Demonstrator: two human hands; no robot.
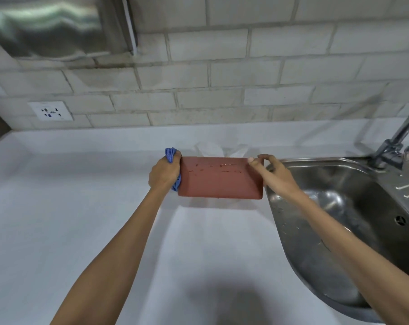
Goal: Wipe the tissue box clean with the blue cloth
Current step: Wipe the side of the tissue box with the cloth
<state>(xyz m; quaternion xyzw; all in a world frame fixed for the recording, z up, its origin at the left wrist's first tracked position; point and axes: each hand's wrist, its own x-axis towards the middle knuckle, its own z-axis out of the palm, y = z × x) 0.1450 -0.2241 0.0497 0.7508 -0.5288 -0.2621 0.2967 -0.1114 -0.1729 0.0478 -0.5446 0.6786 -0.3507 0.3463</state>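
A reddish-brown tissue box (219, 178) is held up above the white counter, its broad side facing me with small red smears near its upper edge. White tissue (218, 150) sticks out behind its top. My left hand (164, 172) presses a bunched blue cloth (171, 156) against the box's left end. My right hand (272, 171) grips the box's right end, thumb on the upper right corner.
A steel sink (339, 207) lies right of the box, with a tap (397, 141) at its far corner. A tiled wall (222, 78) with a socket (50, 111) runs behind the white counter (81, 207).
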